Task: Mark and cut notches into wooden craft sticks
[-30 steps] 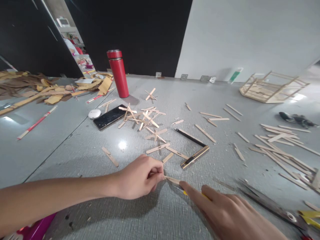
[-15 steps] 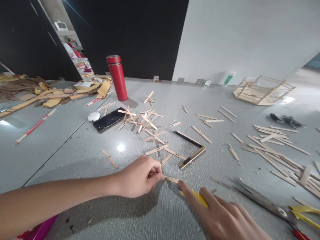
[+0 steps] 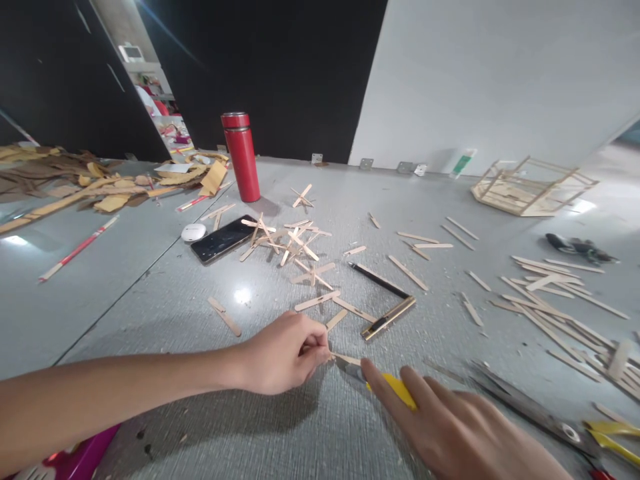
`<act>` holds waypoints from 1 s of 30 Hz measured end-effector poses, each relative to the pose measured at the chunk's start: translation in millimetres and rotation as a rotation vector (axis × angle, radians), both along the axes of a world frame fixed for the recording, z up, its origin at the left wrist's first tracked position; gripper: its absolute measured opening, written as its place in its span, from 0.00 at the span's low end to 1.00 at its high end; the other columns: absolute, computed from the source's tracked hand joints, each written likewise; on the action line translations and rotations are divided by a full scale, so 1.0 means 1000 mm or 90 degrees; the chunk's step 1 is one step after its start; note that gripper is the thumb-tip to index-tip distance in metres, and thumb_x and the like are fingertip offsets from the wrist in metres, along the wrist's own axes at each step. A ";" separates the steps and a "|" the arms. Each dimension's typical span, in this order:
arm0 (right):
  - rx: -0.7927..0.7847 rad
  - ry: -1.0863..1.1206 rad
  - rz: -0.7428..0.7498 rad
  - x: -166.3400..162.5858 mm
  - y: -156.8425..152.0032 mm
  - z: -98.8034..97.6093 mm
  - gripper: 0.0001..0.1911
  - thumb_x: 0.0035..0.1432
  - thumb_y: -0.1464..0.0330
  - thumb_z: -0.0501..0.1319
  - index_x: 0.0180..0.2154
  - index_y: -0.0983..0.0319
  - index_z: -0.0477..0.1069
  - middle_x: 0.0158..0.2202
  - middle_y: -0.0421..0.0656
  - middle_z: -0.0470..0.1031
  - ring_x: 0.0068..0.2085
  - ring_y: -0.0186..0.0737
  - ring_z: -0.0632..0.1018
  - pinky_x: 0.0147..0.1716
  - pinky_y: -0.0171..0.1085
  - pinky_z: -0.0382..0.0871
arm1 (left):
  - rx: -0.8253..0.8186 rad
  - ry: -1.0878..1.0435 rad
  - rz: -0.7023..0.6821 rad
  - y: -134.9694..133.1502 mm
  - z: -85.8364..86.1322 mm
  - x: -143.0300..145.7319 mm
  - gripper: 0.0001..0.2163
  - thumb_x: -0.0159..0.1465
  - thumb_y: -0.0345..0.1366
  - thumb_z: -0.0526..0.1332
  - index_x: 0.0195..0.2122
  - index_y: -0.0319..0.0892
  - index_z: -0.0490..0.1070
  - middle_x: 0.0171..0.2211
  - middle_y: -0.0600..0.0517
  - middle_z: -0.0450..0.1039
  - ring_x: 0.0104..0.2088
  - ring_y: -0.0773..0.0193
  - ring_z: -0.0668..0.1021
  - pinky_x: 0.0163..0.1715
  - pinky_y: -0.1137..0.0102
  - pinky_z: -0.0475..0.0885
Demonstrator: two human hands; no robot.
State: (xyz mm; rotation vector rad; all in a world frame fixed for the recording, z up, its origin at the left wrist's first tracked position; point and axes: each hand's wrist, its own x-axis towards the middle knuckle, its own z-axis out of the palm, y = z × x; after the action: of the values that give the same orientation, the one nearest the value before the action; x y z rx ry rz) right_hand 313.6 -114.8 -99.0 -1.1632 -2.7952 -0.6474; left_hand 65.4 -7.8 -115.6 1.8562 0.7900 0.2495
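My left hand (image 3: 290, 353) is closed in a pinch on one end of a wooden craft stick (image 3: 346, 359), which points to the right. Wrapped around the yellow handle of a utility knife (image 3: 395, 388) is my right hand (image 3: 450, 420), its index finger stretched along the tool. The knife's blade lies against or just beside the stick; exact contact is too small to make out. Just beyond my left hand lie short sticks (image 3: 317, 300) and a black pen (image 3: 380, 280) touching a brass-edged bar (image 3: 389, 319).
Crossed stick pieces (image 3: 300, 243) lie by a phone (image 3: 225, 240), a white earbud case (image 3: 193, 232) and a red flask (image 3: 241, 157). At right are loose sticks (image 3: 545, 303), scissors (image 3: 530, 403) and a stick frame (image 3: 535, 190). Cardboard scraps (image 3: 115, 187) are at far left.
The whole view has shifted slightly, so things appear a little further right. Both hands keep their grips, and the knife stays close to the stick.
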 end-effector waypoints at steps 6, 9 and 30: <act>-0.316 0.136 -0.057 0.006 0.023 0.012 0.31 0.57 0.85 0.56 0.59 0.57 0.71 0.31 0.36 0.80 0.25 0.33 0.80 0.24 0.30 0.71 | -0.002 -0.001 0.008 0.000 -0.003 -0.001 0.13 0.71 0.34 0.56 0.27 0.42 0.65 0.20 0.57 0.67 0.20 0.70 0.67 0.23 0.73 0.61; -0.251 0.099 -0.061 0.005 0.019 0.006 0.37 0.51 0.86 0.58 0.62 0.60 0.69 0.34 0.39 0.81 0.25 0.35 0.81 0.22 0.32 0.71 | -0.011 0.003 0.014 0.000 -0.001 0.000 0.13 0.71 0.33 0.56 0.27 0.42 0.66 0.19 0.56 0.69 0.20 0.71 0.68 0.23 0.74 0.63; -0.020 0.016 -0.041 0.011 -0.004 -0.015 0.49 0.36 0.80 0.61 0.65 0.66 0.64 0.39 0.45 0.82 0.23 0.37 0.81 0.19 0.36 0.75 | -0.016 0.029 0.044 -0.004 0.001 0.002 0.13 0.72 0.36 0.57 0.28 0.42 0.66 0.20 0.56 0.70 0.19 0.71 0.69 0.23 0.75 0.64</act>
State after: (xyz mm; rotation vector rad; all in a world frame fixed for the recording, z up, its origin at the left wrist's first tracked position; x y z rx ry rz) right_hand 324.2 -118.5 -114.1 -1.2634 -2.7673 -0.5910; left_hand 67.2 -11.7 -114.7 1.8186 0.8852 0.2408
